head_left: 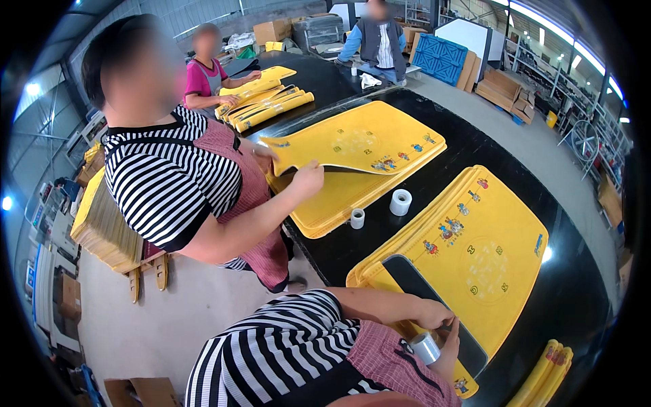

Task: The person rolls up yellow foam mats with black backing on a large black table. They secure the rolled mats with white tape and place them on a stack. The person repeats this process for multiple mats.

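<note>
A yellow mat (488, 251) with printed cartoon figures tops the stack in front of me. Its near edge is turned up, baring a dark grey underside strip (413, 281). Over that strip is my left hand (432, 314), its fingers curled together; whatever is between them is too small to make out. My right hand (450, 348) meets it fingertip to fingertip. Against the right palm sits a white roll (426, 348), like tape or labels, apparently held there. Below the hands shows a yellow mat corner (464, 385).
Two white rolls, one larger (401, 202) and one smaller (357, 218), stand on the black table (380, 244). At left, a person in stripes (176, 176) lifts another yellow mat (352, 142). Rolled mats lie at the back (274, 108) and at near right (546, 373). Two more people stand beyond.
</note>
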`<state>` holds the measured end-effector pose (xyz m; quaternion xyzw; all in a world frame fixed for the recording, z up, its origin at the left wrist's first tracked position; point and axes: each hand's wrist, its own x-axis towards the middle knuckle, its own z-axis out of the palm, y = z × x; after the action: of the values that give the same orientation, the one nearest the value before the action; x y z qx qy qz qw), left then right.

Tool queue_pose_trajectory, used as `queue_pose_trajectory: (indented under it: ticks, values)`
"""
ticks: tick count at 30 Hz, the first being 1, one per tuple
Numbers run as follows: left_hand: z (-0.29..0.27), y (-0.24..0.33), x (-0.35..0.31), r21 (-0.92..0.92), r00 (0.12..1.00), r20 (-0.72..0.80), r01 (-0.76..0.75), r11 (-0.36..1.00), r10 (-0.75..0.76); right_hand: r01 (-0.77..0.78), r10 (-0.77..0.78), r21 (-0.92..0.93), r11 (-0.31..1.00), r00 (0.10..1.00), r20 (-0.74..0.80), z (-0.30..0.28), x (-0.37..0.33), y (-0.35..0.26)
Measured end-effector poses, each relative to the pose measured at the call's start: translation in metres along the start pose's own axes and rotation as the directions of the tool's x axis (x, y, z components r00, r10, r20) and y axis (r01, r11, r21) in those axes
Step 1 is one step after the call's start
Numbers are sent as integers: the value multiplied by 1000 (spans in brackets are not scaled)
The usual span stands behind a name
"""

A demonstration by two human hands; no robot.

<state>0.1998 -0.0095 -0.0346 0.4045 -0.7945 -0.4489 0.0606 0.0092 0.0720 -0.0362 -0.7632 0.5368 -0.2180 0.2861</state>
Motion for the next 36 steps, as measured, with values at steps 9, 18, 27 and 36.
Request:
queue_pose_trajectory:
  ticks: [9, 18, 27, 36]
  values:
    - [-4, -24, 9, -126, 999, 51, 7, 992, 0, -57, 56, 53, 997, 998, 27, 0, 8, 2]
    - [-12, -19, 6, -32, 998, -24, 64, 997, -65, -21, 13, 162, 987, 999, 48, 1, 20, 24]
    - [42, -14, -79, 525, 849, -444, -13, 851, 288, -275, 184, 773, 572, 961, 205, -9, 50, 38]
    - [-7, -4, -31, 590, 983, -177, 64, 804, 51, 346, -281, 226, 911, 920, -274, -15, 9, 7]
